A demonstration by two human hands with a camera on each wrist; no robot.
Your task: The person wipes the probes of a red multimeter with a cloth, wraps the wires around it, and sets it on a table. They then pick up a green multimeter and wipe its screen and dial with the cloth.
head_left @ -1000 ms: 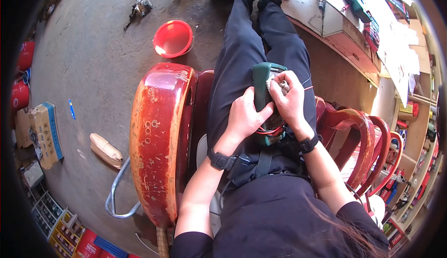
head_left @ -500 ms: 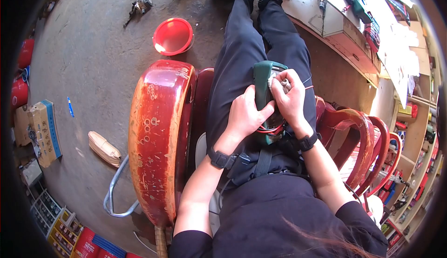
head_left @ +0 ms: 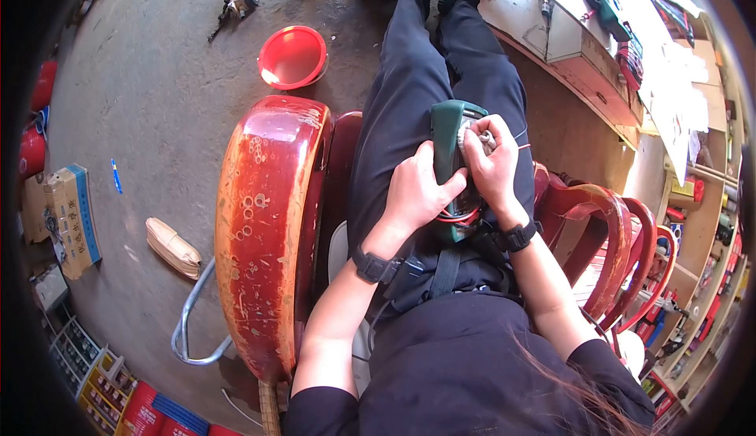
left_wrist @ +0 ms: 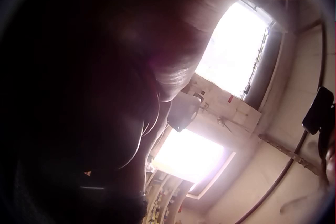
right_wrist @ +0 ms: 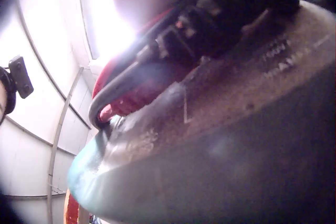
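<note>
A green-cased meter [head_left: 447, 133] lies on the person's thighs, its lower end near the waist. The left hand [head_left: 419, 192] grips its left side, with the thumb across the dark front. At the meter's right side the right hand [head_left: 493, 170] pinches a crumpled whitish cloth [head_left: 488, 144] against the face. Red and black leads [head_left: 457, 217] sit at the lower end. The right wrist view shows the meter's green edge [right_wrist: 210, 182] and a dark lead [right_wrist: 118, 88] up close. Skin and dark shadow fill much of the left wrist view.
A red chair arm [head_left: 264, 231] stands left of the body, with red curved chair parts [head_left: 602, 239] at the right. On the floor are a red bucket [head_left: 293, 58], a cardboard box [head_left: 72, 219] and a metal part [head_left: 235, 9]. A workbench [head_left: 575, 54] stands at upper right.
The head view has shifted slightly, so the floor items sit a little differently in it. Both hands keep nearly the same hold on the meter and cloth.
</note>
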